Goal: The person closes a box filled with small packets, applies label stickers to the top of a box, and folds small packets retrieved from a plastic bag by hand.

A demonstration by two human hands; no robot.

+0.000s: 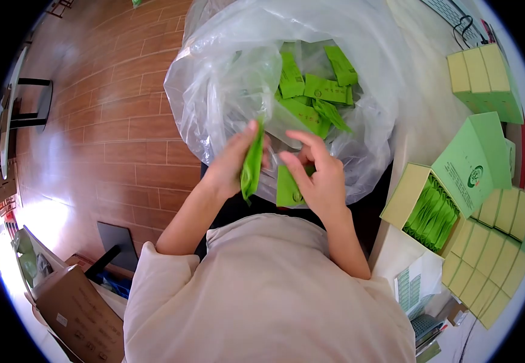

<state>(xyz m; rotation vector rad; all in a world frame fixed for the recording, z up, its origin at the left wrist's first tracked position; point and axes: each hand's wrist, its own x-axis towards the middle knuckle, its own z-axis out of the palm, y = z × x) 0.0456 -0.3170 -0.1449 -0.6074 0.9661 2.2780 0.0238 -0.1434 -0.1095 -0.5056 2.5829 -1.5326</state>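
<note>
My left hand [229, 160] is closed round a green packet [252, 166], which hangs upright and edge-on over the near side of a clear plastic bag [214, 78]. To its right, my right hand [324, 175] has its thumb and forefinger spread, with the other fingers curled and partly hidden. Another green packet [288, 187] shows beside that palm, under the thumb; whether it is touched is unclear. Inside the bag lie several loose green packets [327, 89].
At the right, an open box [404, 196] holds a tight row of green packets. Beside it are stacked pale yellow-green boxes [486, 260], with more boxes [486, 75] farther back. A cardboard box [81, 314] stands at lower left on the tiled floor side.
</note>
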